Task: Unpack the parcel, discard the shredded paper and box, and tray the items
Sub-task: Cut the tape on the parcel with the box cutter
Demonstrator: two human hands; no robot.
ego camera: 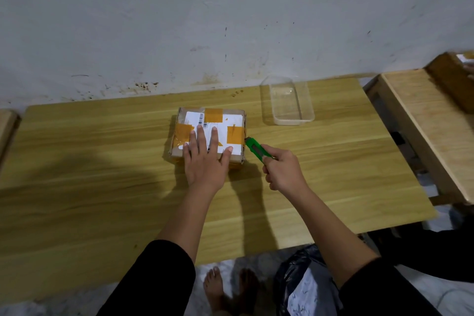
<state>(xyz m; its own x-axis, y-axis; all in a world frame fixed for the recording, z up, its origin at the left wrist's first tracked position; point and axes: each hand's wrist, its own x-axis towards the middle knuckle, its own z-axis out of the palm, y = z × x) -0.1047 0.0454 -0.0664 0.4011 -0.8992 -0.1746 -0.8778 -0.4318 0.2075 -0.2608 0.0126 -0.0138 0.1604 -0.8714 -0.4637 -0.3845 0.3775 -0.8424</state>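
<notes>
While the parcel [208, 134] lies sealed at the middle of the wooden table [102, 161], a flat cardboard box crossed with orange tape [234, 135] and bearing a white label, nothing of the task's unpacking looks done yet; the work in hand appears to be the first cut. Spread flat on the near half of the lid, the left hand [205, 159] presses down with open fingers and grips nothing, pinning the box in place. At the box's right edge, the right hand [283, 170] is closed around a green utility knife [257, 150], whose tip meets the right side at about the height of the taped seam. The knife's long axis runs diagonally, from the hand near and to the right up to the box edge farther and to the left, so the parcel lies ahead and leftward of the cutting hand, and a slice would likely travel along that right edge. A clear plastic tray [288, 101] waits beyond the box to the right, well apart. Below the table edge, a black bag [295, 277] sits on the floor.
</notes>
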